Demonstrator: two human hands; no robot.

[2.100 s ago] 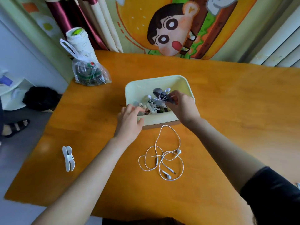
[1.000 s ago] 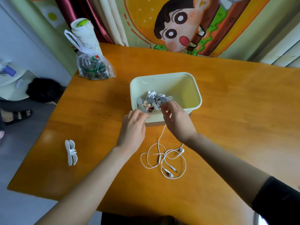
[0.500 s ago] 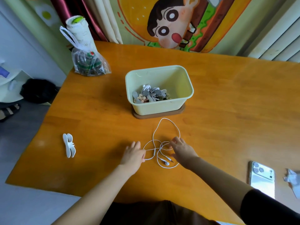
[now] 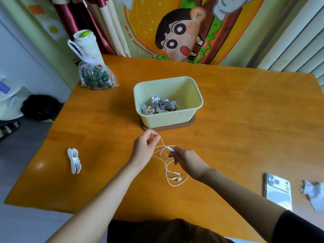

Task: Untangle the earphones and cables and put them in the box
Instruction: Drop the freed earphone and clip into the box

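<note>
Earphones [image 4: 178, 179] pinched by left hand [image 4: 142, 149], right hand [image 4: 187, 161] | box [image 4: 168, 118] beyond | phone [image 4: 278, 193] right

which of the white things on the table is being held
The white earphones: left hand and right hand pinch their cable. The white clip, phone and crumpled paper lie untouched.

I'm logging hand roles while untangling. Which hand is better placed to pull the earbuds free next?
Probably the right hand: it pinches the cable closest to the earbuds, which lie beside its wrist. The left hand pinches a strand farther up, nearer the box.
</note>
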